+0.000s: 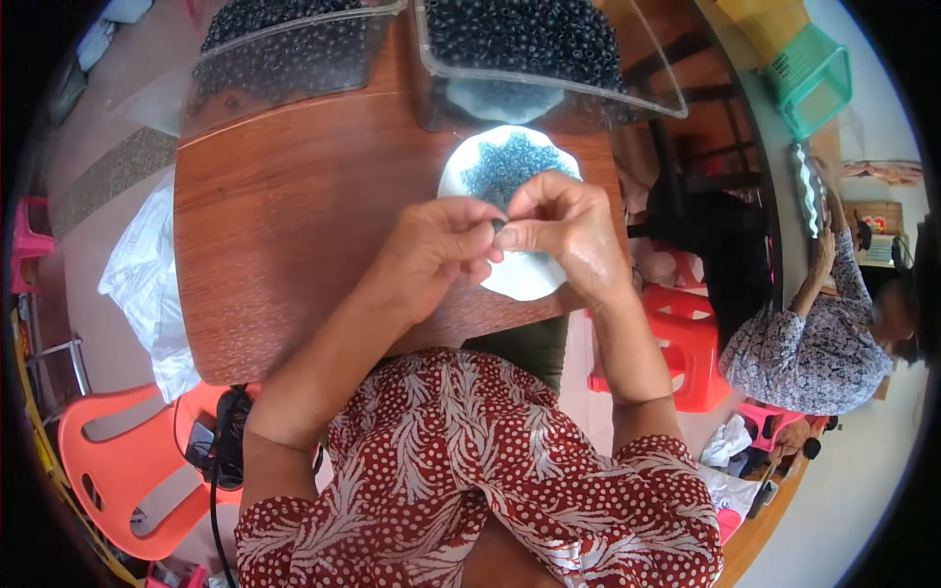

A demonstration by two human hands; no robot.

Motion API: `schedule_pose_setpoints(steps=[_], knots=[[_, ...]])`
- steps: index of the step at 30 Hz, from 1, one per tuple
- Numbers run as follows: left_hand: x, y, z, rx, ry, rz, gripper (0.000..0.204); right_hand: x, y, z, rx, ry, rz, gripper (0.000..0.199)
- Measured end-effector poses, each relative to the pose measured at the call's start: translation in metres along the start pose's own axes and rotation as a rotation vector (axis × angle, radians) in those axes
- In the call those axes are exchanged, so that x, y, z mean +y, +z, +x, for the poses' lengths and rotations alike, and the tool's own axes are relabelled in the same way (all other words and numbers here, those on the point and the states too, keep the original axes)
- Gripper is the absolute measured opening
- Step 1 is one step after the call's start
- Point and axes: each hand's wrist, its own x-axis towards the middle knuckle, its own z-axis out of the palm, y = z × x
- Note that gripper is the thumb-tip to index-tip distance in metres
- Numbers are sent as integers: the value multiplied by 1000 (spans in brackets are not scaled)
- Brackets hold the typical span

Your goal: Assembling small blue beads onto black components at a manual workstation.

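Over a white scalloped plate [530, 282], my two hands meet fingertip to fingertip. My left hand [431, 247] pinches a small dark round piece [498, 224] between thumb and finger. My right hand [576, 235] is closed in a pinch against the same spot; whether it holds a second tiny part is hidden by its fingers. A heap of small translucent bluish pieces [515, 162] lies on the plate, partly covered by my right hand.
Two clear plastic bins hold many small black ring-shaped pieces [520, 34] [284, 73] at the far side of the wooden table [294, 225]. An orange chair [118, 470] stands left, red stools [701, 353] right. Another person [814, 353] works at the right.
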Motion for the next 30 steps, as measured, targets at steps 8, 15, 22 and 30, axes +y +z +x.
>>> schedule_pose_setpoints(steps=[8, 15, 22, 30], knots=[[16, -4, 1, 75, -26, 142, 22, 2, 2, 8, -81, -22, -41, 14], [23, 3, 8, 104, -13, 77, 15, -8, 1, 20, -90, -81, -68, 13], [24, -10, 14, 53, 38, 23, 23, -20, -2, 35, -113, -67, -90, 12], [26, -18, 16, 94, 28, -199, 29, -95, -53, 90, -215, 195, -115, 10]])
